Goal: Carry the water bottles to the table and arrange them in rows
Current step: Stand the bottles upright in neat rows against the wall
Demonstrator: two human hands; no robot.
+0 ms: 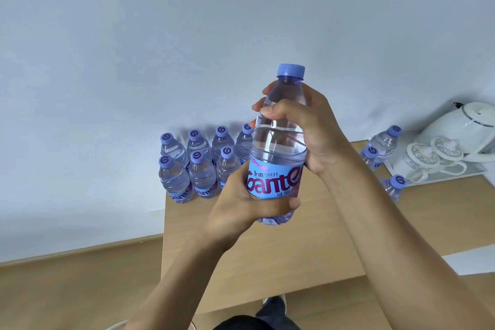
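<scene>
Pale wall behind a wooden table (267,257): a held water bottle (277,153) stands upright, long axis vertical, above the tabletop. R hand (308,131) fingers clamped on its shoulder, L hand (241,206) wrapped round its base. Arranged bottles (198,163) stand beyond and left of the L fingers, so placement likely goes forward-left.

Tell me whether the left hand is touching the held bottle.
Touching. The head view shows the left hand wrapped around the held bottle at its label, fingers curled under.
</scene>
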